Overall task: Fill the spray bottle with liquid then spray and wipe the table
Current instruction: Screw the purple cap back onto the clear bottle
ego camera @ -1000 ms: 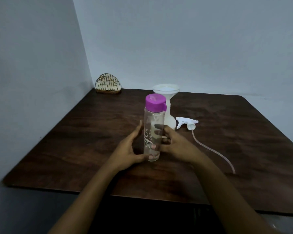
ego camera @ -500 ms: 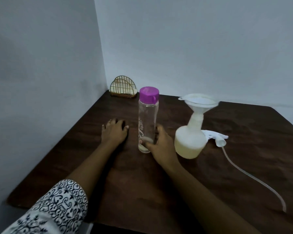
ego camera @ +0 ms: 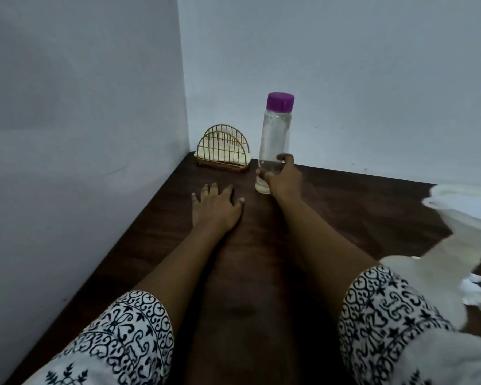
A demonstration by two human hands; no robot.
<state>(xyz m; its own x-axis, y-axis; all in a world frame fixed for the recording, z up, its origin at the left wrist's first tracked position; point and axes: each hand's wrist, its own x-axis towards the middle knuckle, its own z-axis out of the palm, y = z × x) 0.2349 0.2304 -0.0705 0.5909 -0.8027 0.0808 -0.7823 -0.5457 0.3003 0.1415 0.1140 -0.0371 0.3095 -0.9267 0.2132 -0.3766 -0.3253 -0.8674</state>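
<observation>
A gold wire napkin holder (ego camera: pixel 223 149) stuffed with pale cloth stands in the far corner of the dark wooden desk (ego camera: pixel 242 273). Just in front of it the left hand (ego camera: pixel 215 207) lies flat, palm down, fingers spread, its grip open and empty. To its right the right hand (ego camera: pixel 285 177) has its grip wrapped around the base of a tall clear plastic bottle with a purple cap (ego camera: pixel 275 140), standing upright on the desk. At the right edge, blurred, stands the white spray bottle (ego camera: pixel 456 276) with a white funnel (ego camera: pixel 467 202) on top.

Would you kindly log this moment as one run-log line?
right hand: grips clear bottle, upright, capped | left hand: flat on table | spray bottle: funnel in neck
</observation>
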